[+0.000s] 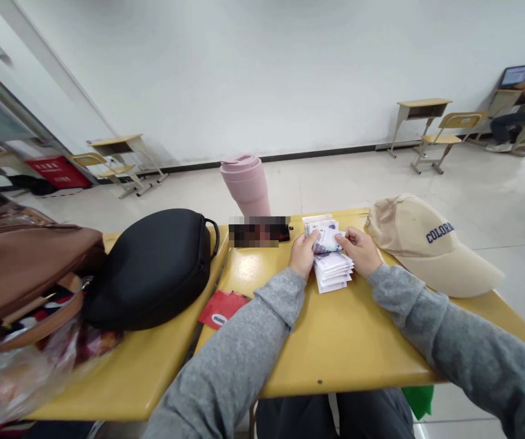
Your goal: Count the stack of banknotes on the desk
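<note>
My left hand (pixel 303 255) and my right hand (pixel 358 250) both grip a wad of banknotes (pixel 324 236) held upright near the far edge of a yellow desk (pixel 344 341). The fingers of each hand are curled round the notes, the thumbs on top. Just below the hands, a fanned pile of more banknotes (pixel 333 271) lies flat on the desk. Both arms wear grey sleeves.
A beige cap (pixel 427 244) lies right of the hands. A pink tumbler (pixel 247 185) stands behind a dark blurred item (pixel 258 231). On the left sit a black case (pixel 152 265), a brown bag (pixel 19 268) and a red packet (pixel 220 308). Another person sits far right by a laptop (pixel 514 75).
</note>
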Tool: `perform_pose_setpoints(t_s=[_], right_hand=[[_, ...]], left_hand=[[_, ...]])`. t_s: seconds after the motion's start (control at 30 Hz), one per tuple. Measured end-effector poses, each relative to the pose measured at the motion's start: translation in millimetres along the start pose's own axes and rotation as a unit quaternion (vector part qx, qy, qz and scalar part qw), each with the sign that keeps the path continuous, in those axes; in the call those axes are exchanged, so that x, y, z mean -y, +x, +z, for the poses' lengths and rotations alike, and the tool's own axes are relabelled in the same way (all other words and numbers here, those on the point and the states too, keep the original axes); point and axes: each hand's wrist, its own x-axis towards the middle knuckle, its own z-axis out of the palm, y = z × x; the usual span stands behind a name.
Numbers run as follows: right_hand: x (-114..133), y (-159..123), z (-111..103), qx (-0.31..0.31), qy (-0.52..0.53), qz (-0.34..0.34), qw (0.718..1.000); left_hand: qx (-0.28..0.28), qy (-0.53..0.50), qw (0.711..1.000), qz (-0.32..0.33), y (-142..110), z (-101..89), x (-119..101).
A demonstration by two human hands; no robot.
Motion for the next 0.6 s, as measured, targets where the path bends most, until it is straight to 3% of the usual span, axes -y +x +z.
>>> perform_pose_setpoints(t_s=[0.33,0.6], right_hand=[[7.9,-4.8,-2.6,0.028,0.016,-0.024,0.999],[5.3,-4.5,-0.1,0.054,0.044,0.009,0.998]], left_hand=[[-0.014,0.004,1.0,0.009,0.5,0.0,-2.8],[-0.006,0.011,1.0,0.018,-3.1,3.0,-5.3]])
